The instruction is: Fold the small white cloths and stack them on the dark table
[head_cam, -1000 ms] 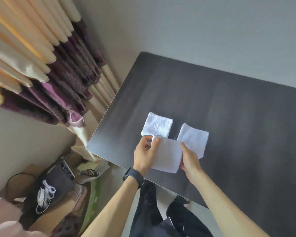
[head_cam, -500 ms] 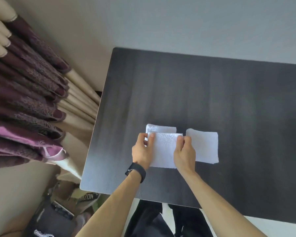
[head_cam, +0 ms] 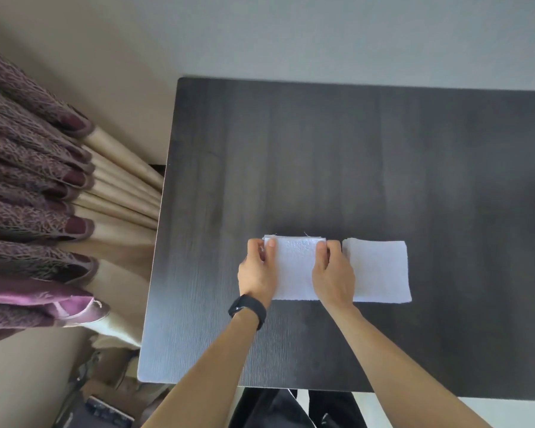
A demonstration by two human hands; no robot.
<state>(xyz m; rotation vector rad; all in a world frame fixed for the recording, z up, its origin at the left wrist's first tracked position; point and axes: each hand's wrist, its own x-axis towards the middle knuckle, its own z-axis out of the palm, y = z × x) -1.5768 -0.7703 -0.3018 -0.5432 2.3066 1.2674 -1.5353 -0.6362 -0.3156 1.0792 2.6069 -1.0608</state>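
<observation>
1. No brand or writing could be read in this moment; the things on the floor at 7 o'clock were too dark and blurred to tell.
2. Half a second before, a printed box was visible on the floor below the table corner, and the view was turned a little; now the dark table stood almost square to the camera.
3. Before, the held cloth lay lower than the cloth under it, so a strip of the lower one showed at 12 o'clock. Now only a thin edge of the lower cloth was seen above the folded cloth.
4. The left hand pinched the far left corner of the folded cloth, its grip clenched on the cloth.
5. The right hand pinched the far right corner in the same way, also grasping the folded cloth.
6. The folded cloth lay near the middle of the table, its long axis from 6 to 12 o'clock, its edges parallel to the table edges.
7. A second cloth lay flat just beside it at 3 o'clock, nearly square, under the right hand at its left border.
8. A black wristband was on the left wrist.
</observation>
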